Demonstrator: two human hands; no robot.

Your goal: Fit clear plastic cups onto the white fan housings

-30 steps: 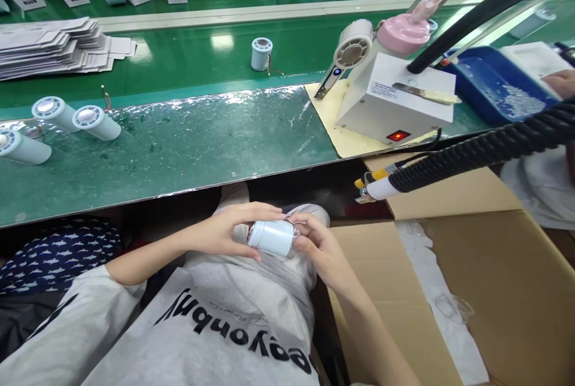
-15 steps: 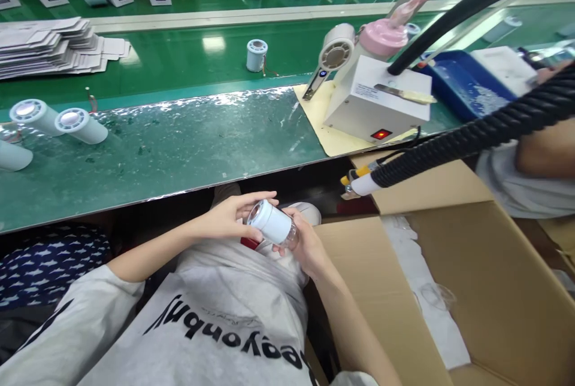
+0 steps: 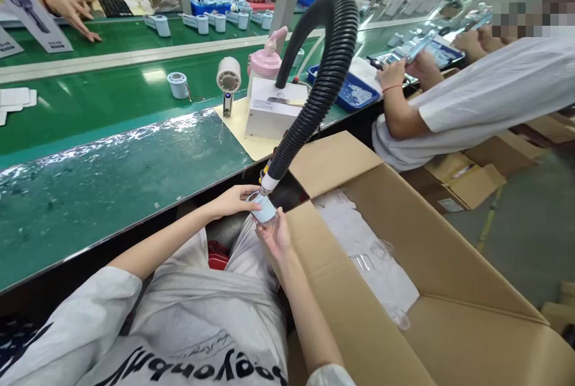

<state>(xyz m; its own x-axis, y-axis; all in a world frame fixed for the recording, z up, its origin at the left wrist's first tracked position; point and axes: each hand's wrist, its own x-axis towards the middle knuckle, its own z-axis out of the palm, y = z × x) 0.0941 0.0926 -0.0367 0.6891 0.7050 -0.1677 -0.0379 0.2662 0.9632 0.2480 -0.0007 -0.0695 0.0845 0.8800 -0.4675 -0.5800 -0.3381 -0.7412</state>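
A light-blue fan housing (image 3: 265, 211) with a clear part at its lower end is held tilted above my lap. My left hand (image 3: 236, 201) grips its upper end, thumb along the near side and fingers behind. Around the clear lower end, my right hand (image 3: 277, 236) is closed. The white tip of a black corrugated hose (image 3: 305, 112) comes down right at the housing's upper rim; whether it touches cannot be made out. The hose arches from a white box-shaped machine (image 3: 265, 119) on the bench.
An open cardboard box (image 3: 354, 308) with clear plastic pieces stands at my right. A handheld fan (image 3: 229, 81) and a pink-topped bottle (image 3: 265, 64) are by the machine. Another blue housing (image 3: 178, 85) stands on the green belt (image 3: 121, 105). A co-worker's arm (image 3: 404, 105) reaches in at the right.
My view has swung to the right. Both hands have brought the fan housing under the hose tip, which was apart from it before. Both hands still hold the housing.
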